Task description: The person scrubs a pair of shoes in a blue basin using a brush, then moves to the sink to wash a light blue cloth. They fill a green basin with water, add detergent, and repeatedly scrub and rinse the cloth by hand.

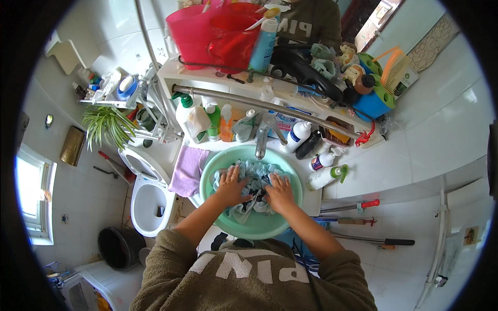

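Observation:
A wet, light-blue garment [255, 173] with dark patches lies bunched in a pale green plastic basin [253, 229]. My left hand [232, 187] rests on the left side of the cloth, fingers spread and palm down. On the right side, my right hand [280, 192] presses on the same cloth, its fingers also apart. Neither hand visibly grips a fold. Above the basin's far rim hangs a chrome faucet [261, 140]. Some water shows in the basin around the cloth.
A lilac towel [189, 171] drapes over the counter's left side, beside a toilet [151, 206]. Several pump bottles [328, 177] stand right of the faucet. Behind it, a metal rail [264, 110] crosses below a crowded shelf [229, 74]. A black bucket [120, 248] sits lower left.

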### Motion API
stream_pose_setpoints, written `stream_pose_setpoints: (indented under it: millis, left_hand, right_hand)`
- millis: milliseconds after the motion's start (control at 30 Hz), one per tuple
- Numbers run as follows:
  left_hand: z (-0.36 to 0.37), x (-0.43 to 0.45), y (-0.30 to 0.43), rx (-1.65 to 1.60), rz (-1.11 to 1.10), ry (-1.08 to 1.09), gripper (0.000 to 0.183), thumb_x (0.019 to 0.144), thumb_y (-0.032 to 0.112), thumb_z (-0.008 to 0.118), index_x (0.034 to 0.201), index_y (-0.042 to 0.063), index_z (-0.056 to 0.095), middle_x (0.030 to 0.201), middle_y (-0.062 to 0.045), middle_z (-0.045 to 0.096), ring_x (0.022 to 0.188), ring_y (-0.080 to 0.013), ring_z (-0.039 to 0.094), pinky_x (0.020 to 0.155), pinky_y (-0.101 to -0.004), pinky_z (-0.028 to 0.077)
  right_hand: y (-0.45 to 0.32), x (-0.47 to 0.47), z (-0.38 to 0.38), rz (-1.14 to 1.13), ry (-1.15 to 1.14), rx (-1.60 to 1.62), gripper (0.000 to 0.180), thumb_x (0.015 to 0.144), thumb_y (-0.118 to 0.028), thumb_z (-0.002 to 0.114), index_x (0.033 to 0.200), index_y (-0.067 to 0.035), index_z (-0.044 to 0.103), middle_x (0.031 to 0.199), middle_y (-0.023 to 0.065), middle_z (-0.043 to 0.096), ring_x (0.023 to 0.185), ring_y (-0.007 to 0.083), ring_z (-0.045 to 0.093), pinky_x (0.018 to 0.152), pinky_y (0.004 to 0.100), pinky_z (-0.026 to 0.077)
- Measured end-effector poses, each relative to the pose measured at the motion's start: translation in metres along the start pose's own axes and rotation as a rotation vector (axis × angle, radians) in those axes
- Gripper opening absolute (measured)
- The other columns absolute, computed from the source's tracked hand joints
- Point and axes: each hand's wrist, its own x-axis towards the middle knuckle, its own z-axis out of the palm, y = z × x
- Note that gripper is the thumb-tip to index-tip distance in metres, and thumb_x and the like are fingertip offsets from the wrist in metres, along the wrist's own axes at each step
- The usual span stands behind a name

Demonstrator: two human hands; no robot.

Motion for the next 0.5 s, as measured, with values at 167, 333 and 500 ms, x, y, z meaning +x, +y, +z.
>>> stream_pose_setpoints:
  millis: [167, 333, 500]
  left_hand:
    - [-0.012, -0.061, 0.022, 0.087, 0.051, 0.075, 0.051, 0.080, 0.040, 0.068, 0.128, 0.021, 0.061, 0.152, -0.014, 0.032, 0.141, -0.0385, 0.025, 0.113, -0.0587, 0.018]
    - [-0.024, -0.083, 0.032, -0.116, -0.024, 0.131, 0.044, 0.082, 0.029, 0.067, 0.124, 0.017, 0.062, 0.140, -0.013, 0.046, 0.136, -0.0350, 0.034, 0.111, -0.0573, 0.024]
    - [-0.040, -0.058, 0.049, -0.574, 0.095, 0.389, 0.041, 0.089, 0.024, 0.060, 0.128, 0.012, 0.056, 0.131, -0.016, 0.054, 0.124, -0.0366, 0.048, 0.110, -0.0467, 0.031]
  right_hand:
    - [-0.011, -0.015, -0.008, -0.002, 0.191, 0.139, 0.014, 0.075, -0.012, 0.069, 0.087, -0.007, 0.065, 0.122, 0.0199, 0.058, 0.121, 0.0364, 0.050, 0.101, 0.0519, 0.037]
    - [0.001, -0.040, -0.026, 0.211, 0.318, 0.927, 0.012, 0.086, -0.012, 0.065, 0.087, -0.002, 0.059, 0.077, 0.0078, 0.062, 0.073, 0.0193, 0.061, 0.067, 0.0360, 0.047]
    - [-0.020, -0.052, -0.045, 0.344, 0.295, 1.683, 0.008, 0.092, -0.012, 0.061, 0.094, -0.005, 0.057, 0.088, -0.0005, 0.054, 0.081, 0.0084, 0.046, 0.076, 0.0231, 0.038]
